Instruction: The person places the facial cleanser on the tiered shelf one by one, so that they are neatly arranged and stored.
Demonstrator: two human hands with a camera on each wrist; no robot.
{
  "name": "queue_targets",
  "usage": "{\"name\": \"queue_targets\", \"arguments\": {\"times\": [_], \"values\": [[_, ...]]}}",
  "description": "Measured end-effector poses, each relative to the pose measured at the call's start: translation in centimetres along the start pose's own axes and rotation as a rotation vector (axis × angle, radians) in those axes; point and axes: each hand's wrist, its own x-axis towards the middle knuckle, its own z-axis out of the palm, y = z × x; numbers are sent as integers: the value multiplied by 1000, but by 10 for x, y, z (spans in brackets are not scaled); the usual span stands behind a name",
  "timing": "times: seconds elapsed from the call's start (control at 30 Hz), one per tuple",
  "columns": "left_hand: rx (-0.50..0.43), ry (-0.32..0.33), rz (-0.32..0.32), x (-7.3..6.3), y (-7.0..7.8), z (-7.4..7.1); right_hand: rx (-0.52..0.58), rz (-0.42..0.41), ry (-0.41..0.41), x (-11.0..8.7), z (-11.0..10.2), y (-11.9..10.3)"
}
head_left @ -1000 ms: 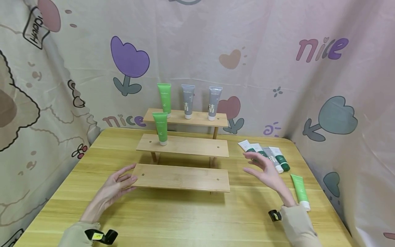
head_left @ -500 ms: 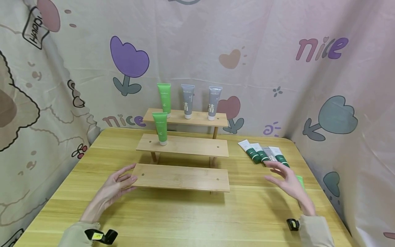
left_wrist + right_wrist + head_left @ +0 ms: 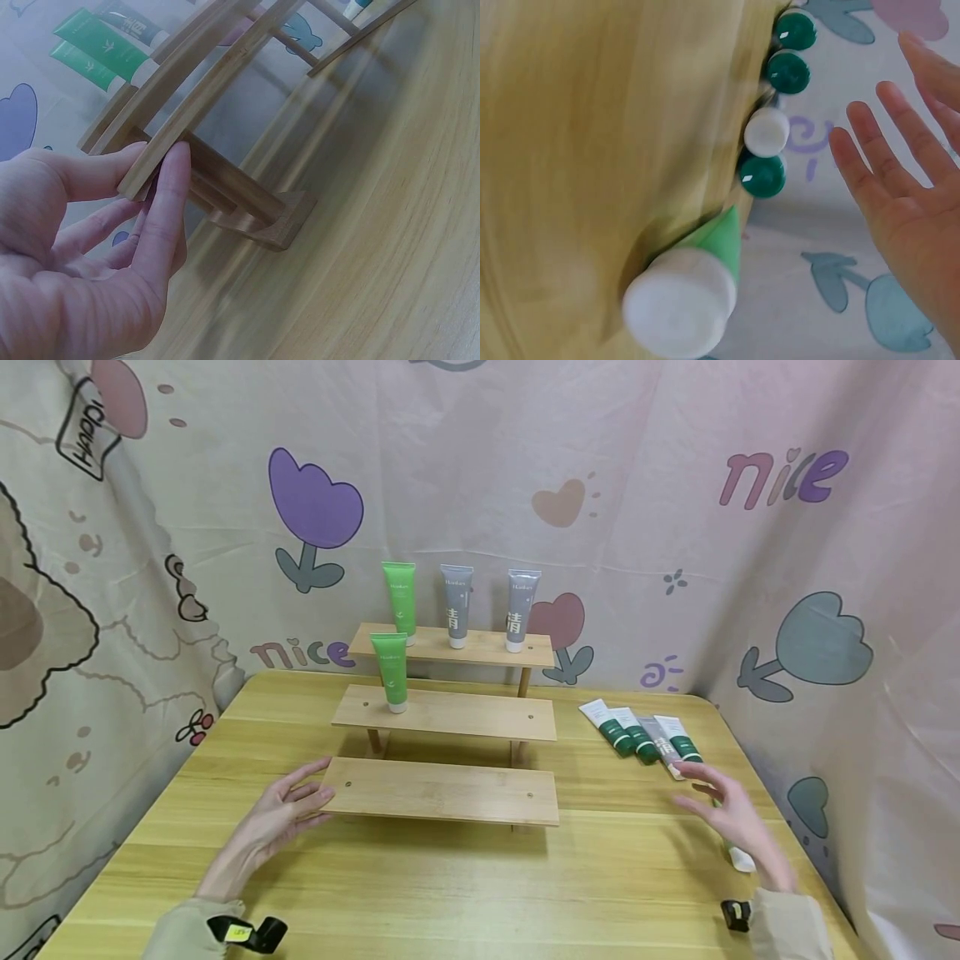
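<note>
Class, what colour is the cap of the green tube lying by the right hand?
White; the cap shows best in the right wrist view.

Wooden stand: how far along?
Done: four upright tubes on the stand, three top, one middle. In hand: left hand pinches the bottom tier; empty right hand is near the lying green tube. Likely remaining: five lying tubes on the table, that one included.

Between the wooden rack (image 3: 472,714) and lying tubes (image 3: 637,740), passage is free.
</note>
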Motion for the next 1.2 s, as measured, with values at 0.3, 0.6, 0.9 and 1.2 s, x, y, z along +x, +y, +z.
{"name": "queue_targets", "arguments": {"times": [0.3,0.6,0.9,1.2], "values": [[16,4,-5,1,1,1,-144,102,-26,-8,-11,11],[0,5,-6,1,1,1,-199,80,-18,-16,-15,24],[8,18,-14,1,2,2,-210,127,-24,-25,-23,36],[11,19,-22,1,2,3,-246,243,-56,-35,-28,47]]}}
